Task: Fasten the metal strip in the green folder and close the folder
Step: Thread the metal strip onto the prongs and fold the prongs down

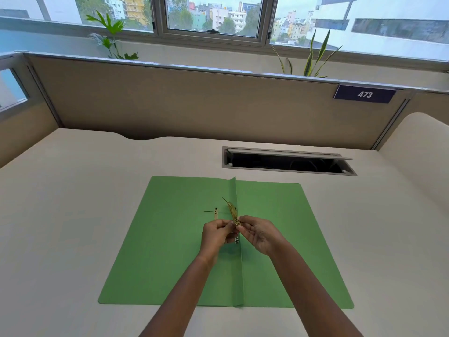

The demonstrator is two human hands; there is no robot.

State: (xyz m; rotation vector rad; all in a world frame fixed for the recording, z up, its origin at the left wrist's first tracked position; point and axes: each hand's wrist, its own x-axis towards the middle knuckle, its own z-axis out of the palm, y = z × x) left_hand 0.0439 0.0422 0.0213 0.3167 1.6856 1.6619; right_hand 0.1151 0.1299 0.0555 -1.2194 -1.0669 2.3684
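The green folder (pixel 170 251) lies open and flat on the desk, its centre fold raised a little. A brass-coloured metal strip (pixel 233 212) is held tilted above the fold, its thin prong pointing up and away. My left hand (pixel 215 235) and my right hand (pixel 260 233) both pinch the strip's near end with their fingertips. A second, paler metal piece (pixel 215 213) lies on the folder's left half beside a punched hole. Another small dark part shows just below my fingers near the fold.
The beige desk (pixel 73 215) surrounds the folder. An open cable slot (pixel 286 161) sits behind the folder to the right. A partition wall with a "473" label (pixel 364 94) closes the back; plants and windows lie beyond.
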